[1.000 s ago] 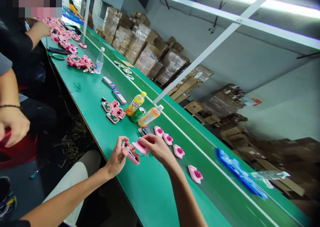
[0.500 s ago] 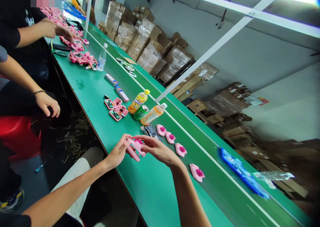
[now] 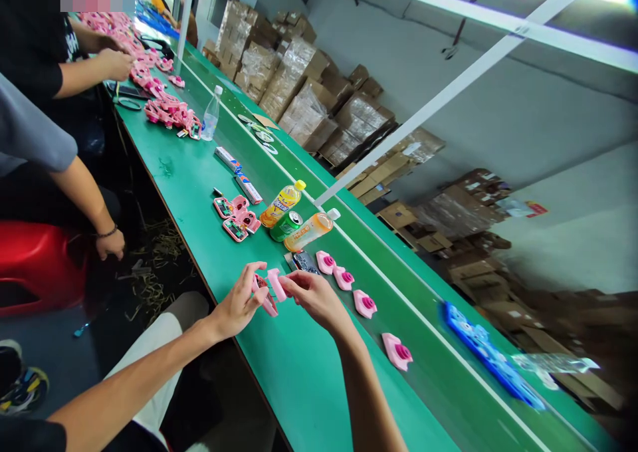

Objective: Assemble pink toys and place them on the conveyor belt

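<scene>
Above the near edge of the green bench, my left hand pinches one pink plastic shell half with a circuit board inside. My right hand grips the other pink shell half, held close against the first. Just beyond my hands a dark phone lies flat on the bench. Several pink cap pieces sit in a row to the right of my right hand.
Two juice bottles and a green can stand behind a small pile of pink shells. A blue tray rides the moving belt on the right. Co-workers' hands work at the left; cardboard boxes are stacked beyond.
My hands have brought the two pink halves closer and turned them more upright. The co-worker's hand on the left has dropped lower. The view has shifted slightly.
</scene>
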A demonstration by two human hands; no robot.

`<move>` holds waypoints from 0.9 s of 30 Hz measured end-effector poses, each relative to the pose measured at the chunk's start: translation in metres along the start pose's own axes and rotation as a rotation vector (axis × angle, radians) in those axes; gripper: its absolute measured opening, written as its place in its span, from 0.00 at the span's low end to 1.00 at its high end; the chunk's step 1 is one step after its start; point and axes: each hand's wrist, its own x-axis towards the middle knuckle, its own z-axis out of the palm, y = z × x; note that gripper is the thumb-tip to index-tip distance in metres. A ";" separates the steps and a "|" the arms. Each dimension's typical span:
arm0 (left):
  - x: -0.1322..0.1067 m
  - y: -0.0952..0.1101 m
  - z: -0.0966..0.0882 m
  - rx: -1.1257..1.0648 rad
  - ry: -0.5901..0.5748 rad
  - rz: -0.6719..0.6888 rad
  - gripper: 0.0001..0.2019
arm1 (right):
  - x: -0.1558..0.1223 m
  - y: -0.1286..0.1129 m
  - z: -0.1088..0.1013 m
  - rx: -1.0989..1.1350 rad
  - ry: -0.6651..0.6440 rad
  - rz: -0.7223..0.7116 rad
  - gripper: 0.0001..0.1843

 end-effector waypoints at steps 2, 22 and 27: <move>0.000 0.001 -0.002 0.046 -0.005 0.048 0.26 | 0.000 -0.004 0.002 -0.020 0.036 0.017 0.39; -0.007 -0.009 -0.003 -0.707 -0.166 -0.420 0.33 | -0.009 -0.005 -0.011 0.103 -0.361 -0.117 0.37; -0.012 0.001 0.004 -0.730 -0.112 -0.364 0.28 | -0.008 -0.005 -0.013 0.101 -0.420 -0.124 0.35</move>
